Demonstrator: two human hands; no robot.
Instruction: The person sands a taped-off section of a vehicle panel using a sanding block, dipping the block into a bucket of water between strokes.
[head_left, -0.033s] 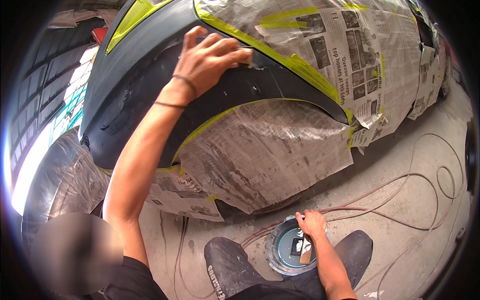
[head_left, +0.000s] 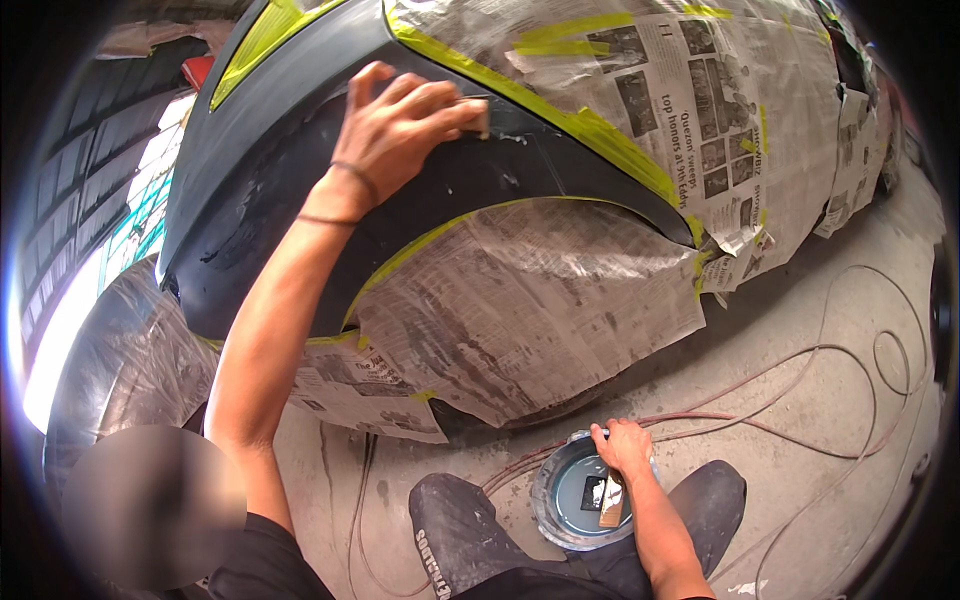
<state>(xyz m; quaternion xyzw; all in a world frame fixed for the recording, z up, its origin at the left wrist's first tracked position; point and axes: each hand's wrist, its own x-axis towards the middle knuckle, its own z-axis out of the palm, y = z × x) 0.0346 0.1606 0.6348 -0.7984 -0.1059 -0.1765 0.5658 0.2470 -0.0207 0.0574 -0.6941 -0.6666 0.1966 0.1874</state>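
My left hand [head_left: 395, 130] is closed round a small tan block [head_left: 483, 118], pressed against the dark grey vehicle panel [head_left: 270, 210], which has light scuffs and specks. Yellow tape [head_left: 640, 160] edges the panel, with newspaper masking [head_left: 540, 300] around it. Low at the lower right, my right hand [head_left: 628, 445] grips the rim of a grey bucket [head_left: 545, 500] between my knees. The bucket holds bluish liquid, a black square piece [head_left: 592, 492] and a tan flat piece [head_left: 610, 510].
Hoses [head_left: 840, 350] loop over the concrete floor [head_left: 800, 500] at the right. A plastic-covered rounded object [head_left: 120, 350] stands at the left, with a metal structure [head_left: 70, 180] behind it. A blurred round patch hides the lower left.
My left hand and the block have slid a little to the left along the panel. My right hand stays on the bucket.
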